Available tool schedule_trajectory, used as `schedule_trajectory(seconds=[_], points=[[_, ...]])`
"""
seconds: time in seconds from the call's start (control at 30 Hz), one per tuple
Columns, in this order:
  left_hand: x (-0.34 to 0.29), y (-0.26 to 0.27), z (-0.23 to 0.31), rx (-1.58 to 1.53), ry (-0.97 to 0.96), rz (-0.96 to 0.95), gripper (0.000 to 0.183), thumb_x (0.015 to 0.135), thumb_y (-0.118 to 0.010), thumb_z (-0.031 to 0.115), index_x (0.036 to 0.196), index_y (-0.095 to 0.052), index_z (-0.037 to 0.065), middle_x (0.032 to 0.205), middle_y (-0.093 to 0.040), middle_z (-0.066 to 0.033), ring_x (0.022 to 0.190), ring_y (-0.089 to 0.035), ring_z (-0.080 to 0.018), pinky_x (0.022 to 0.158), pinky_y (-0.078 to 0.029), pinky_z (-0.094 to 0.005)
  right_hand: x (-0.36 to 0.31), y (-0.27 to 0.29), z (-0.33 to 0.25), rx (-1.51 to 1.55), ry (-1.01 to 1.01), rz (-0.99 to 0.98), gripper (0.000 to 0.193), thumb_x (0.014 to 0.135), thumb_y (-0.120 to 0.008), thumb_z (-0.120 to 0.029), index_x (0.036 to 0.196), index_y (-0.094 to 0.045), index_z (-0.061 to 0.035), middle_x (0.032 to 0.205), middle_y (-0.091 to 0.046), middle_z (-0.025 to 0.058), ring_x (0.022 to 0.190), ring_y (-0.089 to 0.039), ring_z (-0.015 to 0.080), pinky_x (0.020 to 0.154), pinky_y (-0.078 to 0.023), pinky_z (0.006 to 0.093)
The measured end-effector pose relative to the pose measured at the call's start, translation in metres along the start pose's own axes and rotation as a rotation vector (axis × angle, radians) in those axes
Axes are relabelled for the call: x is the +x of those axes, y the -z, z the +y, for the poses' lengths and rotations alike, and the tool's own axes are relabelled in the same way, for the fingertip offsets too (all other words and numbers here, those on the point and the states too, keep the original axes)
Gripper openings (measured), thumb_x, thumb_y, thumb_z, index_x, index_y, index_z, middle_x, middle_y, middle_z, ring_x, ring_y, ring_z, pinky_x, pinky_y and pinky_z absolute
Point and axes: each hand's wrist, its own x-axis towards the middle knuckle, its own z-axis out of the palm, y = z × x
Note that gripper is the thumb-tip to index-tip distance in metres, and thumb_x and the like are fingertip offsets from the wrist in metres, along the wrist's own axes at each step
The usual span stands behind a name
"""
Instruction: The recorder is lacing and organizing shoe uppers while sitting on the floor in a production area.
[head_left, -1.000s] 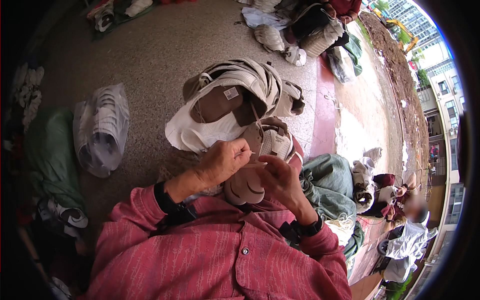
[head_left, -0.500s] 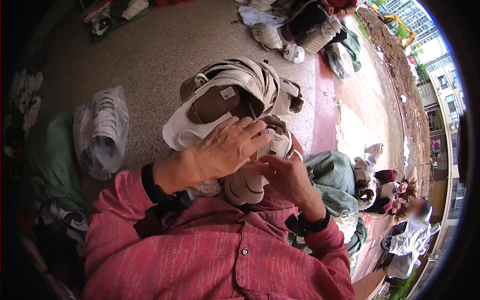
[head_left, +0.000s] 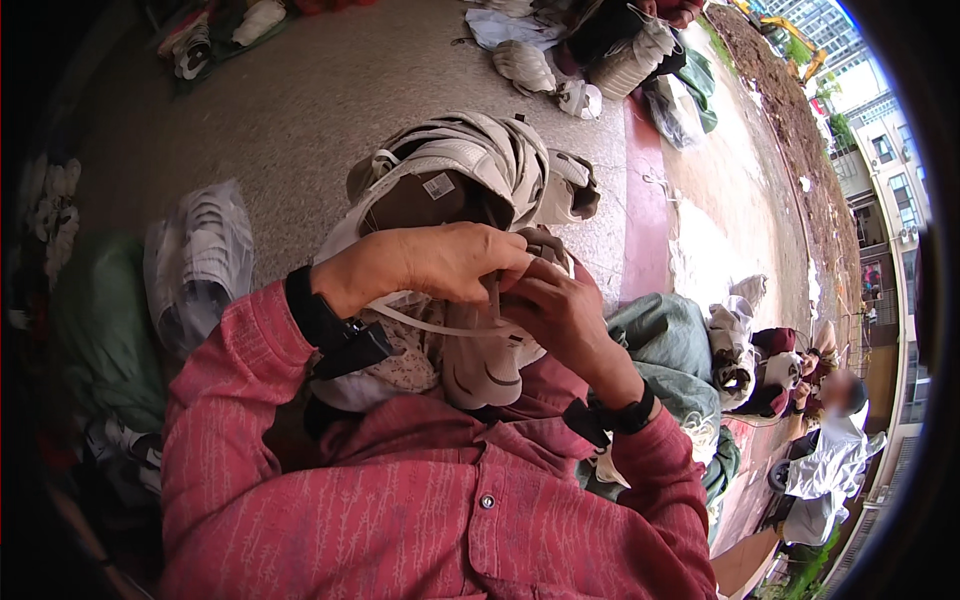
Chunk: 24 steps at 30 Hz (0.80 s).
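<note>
A pale shoe upper [head_left: 482,365] with dark curved trim lies in my lap, its brown-lined top partly hidden by my hands. My left hand [head_left: 440,262] reaches across it, thumb and fingertips closed in a pinch; what they pinch is hidden. Close against those fingertips, my right hand [head_left: 562,310] is curled around the upper's edge. A white flat shoelace [head_left: 440,325] loops out from under my left hand and across the upper. Just beyond sits a nested stack of beige shoe uppers [head_left: 470,150], the nearest showing a brown lining and a small white label.
To the left, a clear plastic bag [head_left: 200,265] of stacked white uppers stands by a green sack [head_left: 105,330]. At my right are a grey-green sack [head_left: 665,345] and more uppers [head_left: 732,350]. Other people sit at far top and right. Speckled floor [head_left: 290,120] extends ahead.
My left hand has drawn back slightly and its fingertips have closed together beside my right hand's. The white shoelace now loops visibly below my left hand. My right fingers have shifted up.
</note>
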Motion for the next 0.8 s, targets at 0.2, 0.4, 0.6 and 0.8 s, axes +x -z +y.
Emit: schedule_trajectory(seconds=[0.2, 0.4, 0.6, 0.8], points=[[-0.006, -0.007, -0.001, 0.005, -0.016, 0.101, 0.021, 0.067, -0.067, 0.000, 0.084, -0.054, 0.003, 0.086, -0.057, -0.0121, 0.085, -0.061, -0.0308, 0.073, -0.048, -0.0382, -0.004, -0.005, -0.008, -0.076, -0.035, 0.067, 0.021, 0.078, -0.073, -0.017, 0.096, -0.064, -0.0115, 0.098, -0.061, 0.0031, 0.078, -0.064, 0.0268, 0.064, -0.052, 0.0375], [-0.005, -0.009, -0.004, 0.005, -0.029, 0.123, 0.021, 0.067, -0.069, 0.001, 0.081, -0.054, 0.003, 0.084, -0.057, -0.0098, 0.082, -0.061, -0.0284, 0.072, -0.047, -0.0370, -0.002, -0.005, -0.003, -0.081, -0.047, -0.086, 0.017, 0.082, -0.068, -0.016, 0.096, -0.061, -0.0107, 0.101, -0.059, 0.0052, 0.082, -0.065, 0.0272, 0.064, -0.052, 0.0384], [-0.008, -0.015, 0.002, -0.092, 0.074, 0.103, 0.024, 0.070, -0.075, 0.002, 0.086, -0.057, 0.003, 0.092, -0.055, -0.0054, 0.082, -0.058, -0.0191, 0.074, -0.048, -0.0319, 0.002, 0.050, 0.007, -0.557, -0.101, -0.060, 0.013, 0.088, -0.062, -0.014, 0.098, -0.057, -0.0069, 0.100, -0.055, 0.0083, 0.076, -0.063, 0.0285, 0.058, -0.046, 0.0416], [-0.010, -0.010, 0.005, -0.269, 0.133, 0.099, 0.034, 0.071, -0.074, -0.001, 0.099, -0.055, 0.006, 0.093, -0.053, -0.0002, 0.083, -0.055, -0.0114, 0.073, -0.047, -0.0263, -0.008, 0.037, 0.006, -0.151, 0.112, 0.077, 0.009, 0.085, -0.062, -0.016, 0.092, -0.062, -0.0111, 0.089, -0.052, 0.0053, 0.084, -0.060, 0.0230, 0.068, -0.048, 0.0364]])
